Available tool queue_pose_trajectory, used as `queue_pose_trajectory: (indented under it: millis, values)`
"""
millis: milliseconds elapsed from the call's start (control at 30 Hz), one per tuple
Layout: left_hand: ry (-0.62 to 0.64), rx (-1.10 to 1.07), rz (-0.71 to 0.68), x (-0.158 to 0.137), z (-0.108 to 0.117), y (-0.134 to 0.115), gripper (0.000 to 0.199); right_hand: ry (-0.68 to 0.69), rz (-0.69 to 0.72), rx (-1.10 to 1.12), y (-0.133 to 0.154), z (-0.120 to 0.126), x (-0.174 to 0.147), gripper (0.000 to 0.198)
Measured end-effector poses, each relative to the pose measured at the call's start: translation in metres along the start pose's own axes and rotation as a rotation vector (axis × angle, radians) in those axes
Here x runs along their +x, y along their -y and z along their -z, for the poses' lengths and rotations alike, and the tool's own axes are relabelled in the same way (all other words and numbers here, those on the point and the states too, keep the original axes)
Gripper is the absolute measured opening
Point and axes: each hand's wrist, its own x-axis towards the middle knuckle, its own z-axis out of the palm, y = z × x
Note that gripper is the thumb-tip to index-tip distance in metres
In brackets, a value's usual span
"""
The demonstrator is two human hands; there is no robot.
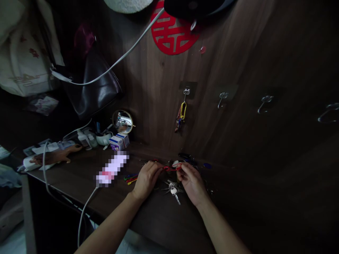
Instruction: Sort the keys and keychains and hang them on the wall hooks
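My left hand (149,177) and my right hand (191,180) are close together over the desk, near its back wall. A thin red cord (172,169) with a small loop stretches between them. The fingertips of both hands are pinched on it, one at each end. Just below the cord, between my hands, a bunch of metal keys (173,189) hangs or lies; I cannot tell whether it is joined to the cord. Green, red and yellow strips (131,179) lie beside my left hand. Dark small items lie partly hidden behind my right hand.
A phone-like blurred device (112,169) on a white cable lies left. Beyond it stand a small box (119,141), a round mirror (123,121) and bottles (84,139). Wall hooks (223,98) line the back; one holds a yellow looped cord (183,110). Bags (91,84) hang left.
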Motion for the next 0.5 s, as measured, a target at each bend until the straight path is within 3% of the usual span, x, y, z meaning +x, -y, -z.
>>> queue_pose_trajectory:
  millis: [167, 500]
  values:
    - [0.02, 0.076, -0.072, -0.003, 0.002, -0.003, 0.025, 0.01, -0.029, -0.02, 0.0, 0.001, -0.001, 0.015]
    - [0.21, 0.09, -0.097, -0.005, -0.003, -0.01, 0.034, 0.007, -0.039, 0.021, 0.001, -0.001, -0.001, 0.016]
